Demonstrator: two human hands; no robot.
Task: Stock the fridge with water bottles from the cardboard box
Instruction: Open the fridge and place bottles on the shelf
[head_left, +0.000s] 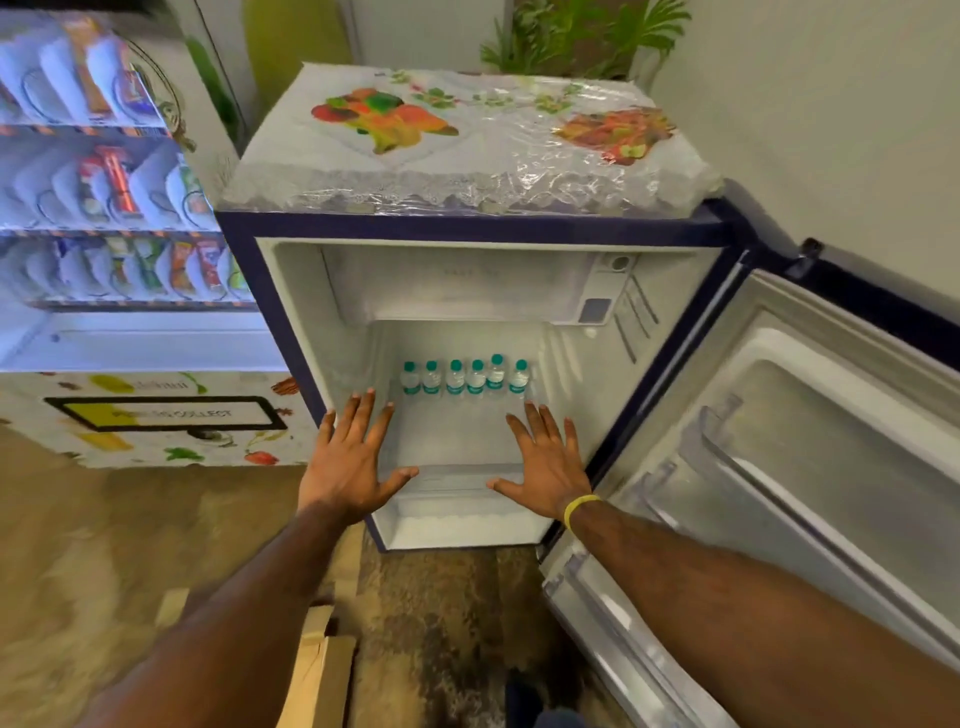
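Observation:
A small dark blue fridge (291, 322) stands open in front of me. Several water bottles (465, 378) with green caps stand in a row at the back of its glass shelf (457, 441). My left hand (350, 460) and my right hand (545, 467) are both spread flat with straight fingers in front of the shelf, holding nothing. A yellow band circles my right wrist. Only a flap of the cardboard box (317, 670) shows at the bottom edge, on the floor by my left forearm.
The fridge door (779, 467) hangs open to the right, its racks bare. A plastic-wrapped printed cover (467, 140) lies on the fridge top. A snack vending machine (104, 208) stands at the left, and potted plants (582, 36) behind.

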